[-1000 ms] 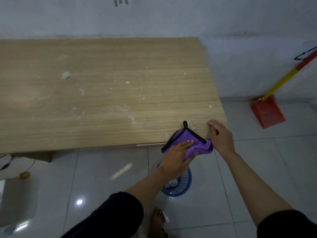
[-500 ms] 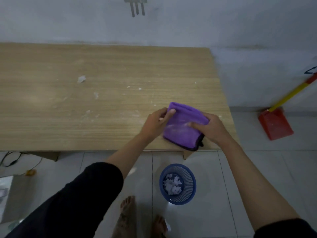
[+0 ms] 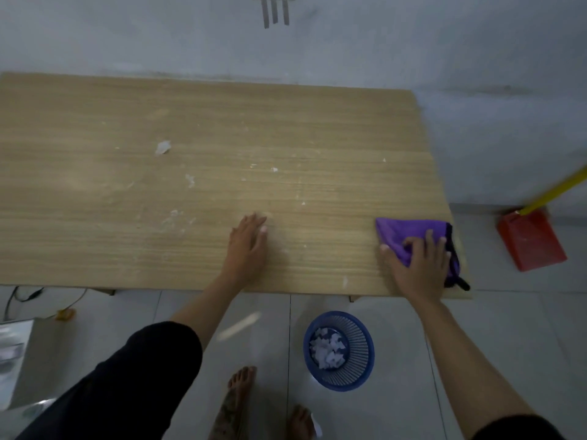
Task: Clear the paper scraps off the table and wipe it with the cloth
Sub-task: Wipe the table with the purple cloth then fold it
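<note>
Head view: my right hand [image 3: 416, 268] presses the purple cloth [image 3: 401, 233] at the desk's [image 3: 222, 115] near right corner, fingers spread over it. My left hand [image 3: 249, 246] lies flat, fingers straight, by the near edge. I'd sweep leftward with even pressure toward the paper scrap [image 3: 163, 147]. Half a second ago both hands held the cloth nearer the middle.

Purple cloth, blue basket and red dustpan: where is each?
purple cloth [image 3: 409, 231]: head view, bare upper fold.
blue basket [image 3: 361, 352]: head view, ribbed wall, right side.
red dustpan [image 3: 530, 242]: head view, middle of the pan.
</note>
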Tool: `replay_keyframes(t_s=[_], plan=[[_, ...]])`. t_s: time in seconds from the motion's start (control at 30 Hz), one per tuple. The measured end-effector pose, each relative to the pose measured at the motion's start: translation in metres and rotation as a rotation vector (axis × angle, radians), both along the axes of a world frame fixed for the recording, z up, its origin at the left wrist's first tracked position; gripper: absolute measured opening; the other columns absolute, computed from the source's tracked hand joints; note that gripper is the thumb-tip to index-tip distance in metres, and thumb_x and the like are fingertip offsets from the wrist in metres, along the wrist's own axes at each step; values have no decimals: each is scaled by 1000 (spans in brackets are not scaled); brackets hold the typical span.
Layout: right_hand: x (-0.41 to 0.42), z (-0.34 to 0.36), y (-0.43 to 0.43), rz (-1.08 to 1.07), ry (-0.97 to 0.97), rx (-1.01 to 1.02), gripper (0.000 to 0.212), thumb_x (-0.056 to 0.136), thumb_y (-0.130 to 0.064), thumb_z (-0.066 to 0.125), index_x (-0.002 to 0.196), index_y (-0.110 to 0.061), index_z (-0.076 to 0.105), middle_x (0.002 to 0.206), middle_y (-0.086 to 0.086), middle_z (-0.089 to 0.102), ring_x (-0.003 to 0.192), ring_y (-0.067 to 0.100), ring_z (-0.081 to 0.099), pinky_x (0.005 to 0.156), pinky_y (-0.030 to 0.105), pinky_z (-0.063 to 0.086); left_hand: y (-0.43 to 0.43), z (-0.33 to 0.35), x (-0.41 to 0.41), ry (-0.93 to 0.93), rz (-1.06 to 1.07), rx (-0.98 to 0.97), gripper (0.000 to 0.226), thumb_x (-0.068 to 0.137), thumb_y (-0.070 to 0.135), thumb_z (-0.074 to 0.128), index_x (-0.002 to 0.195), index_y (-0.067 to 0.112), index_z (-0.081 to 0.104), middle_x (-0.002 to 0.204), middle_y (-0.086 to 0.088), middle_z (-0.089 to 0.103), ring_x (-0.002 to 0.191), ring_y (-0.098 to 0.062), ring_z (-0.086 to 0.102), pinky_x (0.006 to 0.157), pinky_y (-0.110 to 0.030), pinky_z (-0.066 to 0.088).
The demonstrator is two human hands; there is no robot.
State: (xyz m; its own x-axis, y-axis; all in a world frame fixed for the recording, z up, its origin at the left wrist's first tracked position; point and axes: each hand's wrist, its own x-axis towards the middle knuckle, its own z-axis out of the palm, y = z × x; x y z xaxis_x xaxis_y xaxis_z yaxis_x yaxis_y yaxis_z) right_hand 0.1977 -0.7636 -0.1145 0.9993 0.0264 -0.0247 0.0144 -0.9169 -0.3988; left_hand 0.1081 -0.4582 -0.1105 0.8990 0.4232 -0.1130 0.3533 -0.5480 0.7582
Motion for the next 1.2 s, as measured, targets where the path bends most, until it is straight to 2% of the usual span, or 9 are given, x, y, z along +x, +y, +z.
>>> replay_keyframes(t_s=[0.1, 0.23, 0.4, 0.53, 0.7, 0.77, 0.93, 1.07, 1.2], plan=[[-20, -1, 43, 194, -54, 50, 56, 78, -63, 43, 109, -17, 53, 150, 12, 29, 142, 30, 15, 116, 47, 7, -8, 10, -3, -69, 94, -101, 40, 100, 28, 31, 136, 15, 42, 152, -3, 28, 143, -13, 13, 119, -40, 8], [-54, -4, 60, 576, -45, 116, 57, 86, -53, 40, 137, -29, 37, 151, -5, 27, 143, 13, 11, 118, 40, 8, -5, 14, -7, -111, 123, -149, 40, 100, 27, 31, 135, 14, 44, 152, -3, 28, 143, -12, 13, 119, -38, 13], [-29, -1, 40, 316, -17, 382, 41, 93, -18, 37, 133, -17, 46, 143, 5, 43, 139, 10, 22, 117, 43, 18, 18, 8, -16, -98, 95, -35, 37, 99, 21, 34, 134, 15, 44, 152, -5, 28, 143, -17, 15, 118, -42, 15], [18, 7, 81, 175, 42, 247, 39, 99, -21, 33, 136, -14, 42, 150, 12, 30, 143, 25, 12, 117, 43, 4, 35, 1, -25, -79, 158, 5, 38, 97, 13, 37, 135, 13, 42, 151, -8, 30, 143, -19, 18, 118, -40, 13], [49, 6, 167, 372, 135, 92, 64, 89, -51, 48, 143, -21, 30, 155, 7, 16, 144, 26, 4, 115, 43, -1, 48, -12, -29, -79, 136, 64, 42, 94, 3, 39, 135, 11, 41, 151, -7, 30, 143, -20, 18, 115, -30, 11], [52, 4, 201, 497, 134, 91, 69, 86, -43, 56, 144, -17, 27, 155, 5, 17, 144, 24, 5, 115, 42, 1, 51, -15, -30, -96, 145, 53, 42, 93, 1, 40, 134, 11, 43, 150, -8, 31, 142, -21, 20, 114, -29, 14], [28, 4, 254, 830, 217, 337, 47, 86, -3, 54, 132, -12, 48, 145, 6, 39, 141, 21, 22, 114, 31, 7, 51, -15, -31, -99, 184, 34, 41, 94, 7, 43, 135, 7, 40, 148, -10, 34, 141, -23, 23, 113, -25, 15], [11, 10, 239, 904, 353, 406, 46, 85, 5, 54, 128, -10, 52, 144, 11, 39, 137, 19, 30, 116, 28, 12, 43, -11, -34, -120, 226, 6, 41, 92, 14, 42, 132, 5, 42, 148, -11, 34, 140, -24, 25, 116, -35, 20], [3, 13, 198, 894, 446, 380, 46, 83, 7, 53, 125, -13, 56, 142, 7, 44, 134, 18, 37, 112, 25, 24, 21, -8, -46, -112, 76, 46, 62, 84, 41, 26, 135, 8, 41, 150, -7, 30, 142, -20, 21, 116, -33, 17]])
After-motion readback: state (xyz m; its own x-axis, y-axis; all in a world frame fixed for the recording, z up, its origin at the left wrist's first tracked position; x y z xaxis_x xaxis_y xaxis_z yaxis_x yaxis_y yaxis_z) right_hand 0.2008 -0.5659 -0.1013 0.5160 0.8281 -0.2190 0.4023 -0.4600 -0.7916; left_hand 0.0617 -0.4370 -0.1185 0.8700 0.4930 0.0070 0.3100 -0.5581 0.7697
